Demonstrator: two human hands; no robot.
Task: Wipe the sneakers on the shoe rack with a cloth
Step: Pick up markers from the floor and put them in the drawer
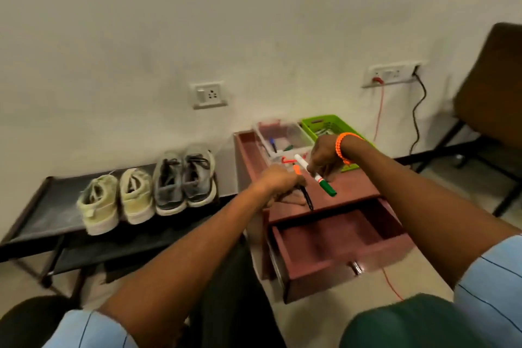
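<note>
Your left hand [278,182] is curled around a couple of pens over the reddish-brown cabinet [350,198], one with an orange cap [297,169] poking out the top and a black one [308,199] hanging below your fist. Your right hand [324,157], just to the right of it, pinches a white marker with a green cap [316,175], tilted with the green end down. There's an orange beaded bracelet [340,144] on that wrist.

Just past your hands sit a clear plastic box [282,135] and a green basket [324,123]. Below your right forearm the cabinet's drawer [336,246] is pulled out.

The sneakers are well off to the left of your left hand: a pale yellow pair [117,198] and a grey pair [186,176], side by side on the black shoe rack [48,212]. Can't spot a cloth for sure, everything's a bit blurry.
</note>
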